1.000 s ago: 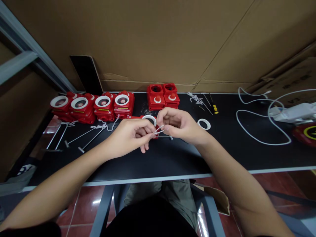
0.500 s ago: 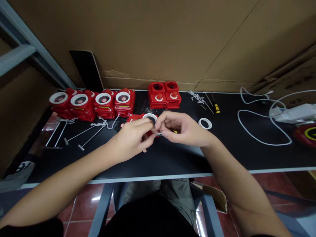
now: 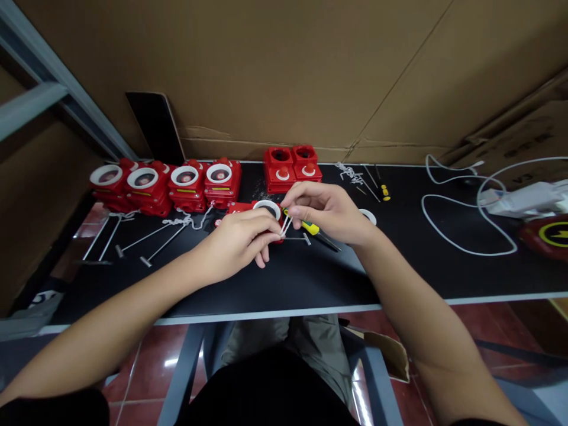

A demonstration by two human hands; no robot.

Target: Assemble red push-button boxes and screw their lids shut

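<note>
My left hand (image 3: 239, 242) is closed in a pinch on the lower end of a thin white loop (image 3: 286, 226), which looks like cord or fine chain. At its upper end, the fingers of my right hand (image 3: 323, 210) pinch the same loop. A small metal hammer (image 3: 306, 238) with a T-shaped head sticks out to the right by my left fingertips; whether they grip it is hidden. Behind the hands sits a red alarm box (image 3: 239, 207) with a white ring (image 3: 267, 207), partly covered. A yellow-green screwdriver (image 3: 312, 228) lies under my right hand.
Several finished-looking red boxes (image 3: 184, 186) with white rings, chains and small hammers (image 3: 164, 245) stand at left. Two ringless red boxes (image 3: 293, 170) are at the back. To the right are a loose white ring (image 3: 368, 216), a chain pile (image 3: 349, 173), a small screwdriver (image 3: 384, 192) and a white cable (image 3: 465, 251).
My right hand has moved slightly up, away from my left fingertips. The white loop now shows stretched between them, and the hammer head and screwdriver have come into view.
</note>
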